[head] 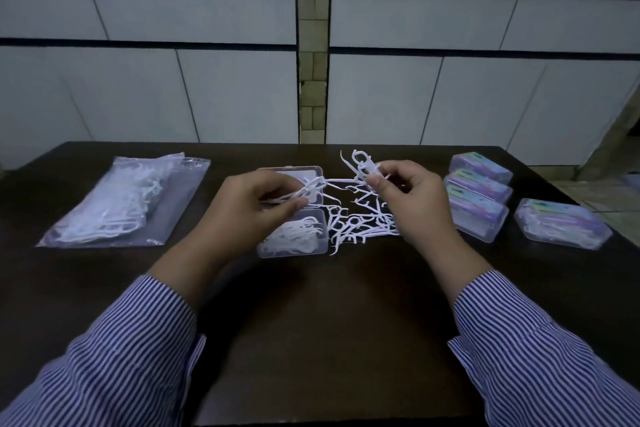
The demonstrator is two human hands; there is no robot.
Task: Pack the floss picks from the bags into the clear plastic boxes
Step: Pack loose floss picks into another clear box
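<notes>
An open clear plastic box (pixel 293 246) lies at the table's middle, its base partly filled with white floss picks and its lid (pixel 313 170) folded back behind. My left hand (pixel 258 208) hovers over the box and pinches a small bunch of picks (pixel 308 189). My right hand (pixel 412 198) pinches a few more picks (pixel 363 165), raised above a loose pile of floss picks (pixel 360 222) spread on the table right of the box.
At the left lies a clear bag of floss picks (pixel 121 204) on the dark table (pixel 329 322). Several closed, filled boxes (pixel 479 198) with coloured labels are grouped at the right, one more (pixel 562 227) nearer the right edge. A tiled wall stands behind.
</notes>
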